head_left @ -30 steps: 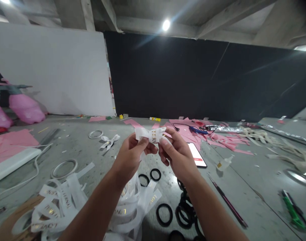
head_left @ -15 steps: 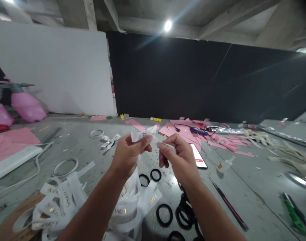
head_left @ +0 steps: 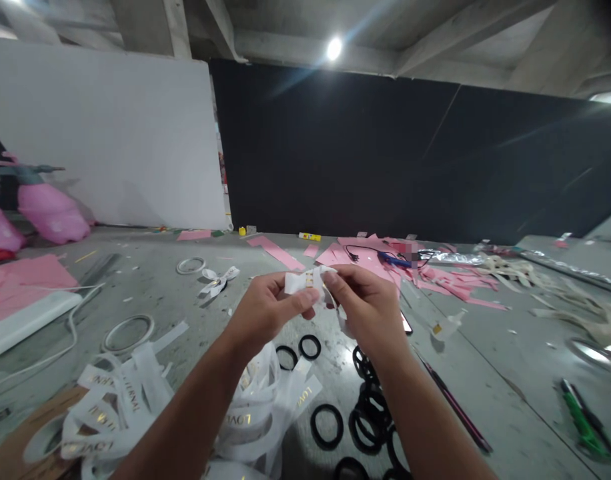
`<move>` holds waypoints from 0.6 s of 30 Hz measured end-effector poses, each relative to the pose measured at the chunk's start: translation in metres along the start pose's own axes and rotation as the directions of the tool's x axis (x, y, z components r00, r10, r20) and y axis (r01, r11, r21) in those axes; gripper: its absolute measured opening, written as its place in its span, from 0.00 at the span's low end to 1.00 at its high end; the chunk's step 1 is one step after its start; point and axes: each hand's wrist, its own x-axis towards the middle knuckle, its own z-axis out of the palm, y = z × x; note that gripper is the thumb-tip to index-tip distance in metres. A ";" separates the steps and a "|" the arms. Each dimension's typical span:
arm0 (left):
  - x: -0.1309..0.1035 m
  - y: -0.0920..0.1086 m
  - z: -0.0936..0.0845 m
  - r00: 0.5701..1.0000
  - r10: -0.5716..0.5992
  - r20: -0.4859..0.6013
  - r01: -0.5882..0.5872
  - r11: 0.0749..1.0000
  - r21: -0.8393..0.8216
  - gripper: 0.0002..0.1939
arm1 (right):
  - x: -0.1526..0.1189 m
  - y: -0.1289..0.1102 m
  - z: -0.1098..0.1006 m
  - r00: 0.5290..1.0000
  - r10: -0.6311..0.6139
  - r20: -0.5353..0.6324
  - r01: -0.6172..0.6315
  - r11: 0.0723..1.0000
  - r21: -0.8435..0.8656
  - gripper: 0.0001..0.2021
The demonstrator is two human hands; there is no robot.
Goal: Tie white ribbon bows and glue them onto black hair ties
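Note:
Between both hands, above the grey table, is a folded white ribbon (head_left: 308,281) with gold print. My left hand (head_left: 270,308) is closed on its left part, thumb in front. The fingers of my right hand (head_left: 363,303) pinch its right side, and a short end hangs below them. Loose white printed ribbon (head_left: 240,419) lies in a heap beneath my left forearm. Black rings (head_left: 327,427) are scattered below the hands, several of them near my right forearm. A tied white bow (head_left: 218,283) rests on the table left of my left hand.
Pink sheets and strips (head_left: 455,283) lie behind my right hand, beside a partly hidden phone (head_left: 406,324). A small bottle (head_left: 448,328), a thin pen-like tool (head_left: 458,408) and a green cutter (head_left: 585,420) are at right. Far left are a white power strip (head_left: 33,323) and pink spray bottles (head_left: 53,212).
My right hand has moved left and up against the ribbon, meeting my left hand. The ribbon piece now looks flatter and spans both hands; the phone is more covered.

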 end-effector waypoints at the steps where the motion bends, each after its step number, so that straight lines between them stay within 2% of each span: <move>1: 0.000 -0.001 0.000 1.000 0.014 0.006 -0.014 1.000 -0.022 0.13 | -0.001 0.000 0.001 0.999 -0.002 -0.035 0.002 1.000 -0.013 0.11; 3: 0.000 -0.003 -0.001 0.998 0.053 -0.014 -0.054 0.997 -0.059 0.17 | -0.002 -0.001 0.003 0.997 -0.010 -0.072 0.008 1.000 -0.024 0.11; 6: 0.002 -0.008 0.000 0.991 0.088 -0.098 -0.098 0.989 -0.108 0.17 | -0.004 -0.003 0.004 0.995 -0.026 -0.093 0.023 0.999 -0.029 0.11; 11: 0.005 -0.013 0.008 0.969 0.013 -0.247 -0.077 0.965 -0.250 0.17 | -0.004 -0.002 0.008 0.980 -0.077 -0.182 0.077 0.997 -0.007 0.09; 18: 0.008 -0.013 0.016 0.888 0.004 -0.459 -0.161 0.939 -0.303 0.18 | -0.005 0.010 0.013 0.982 0.010 -0.188 0.053 0.943 0.330 0.06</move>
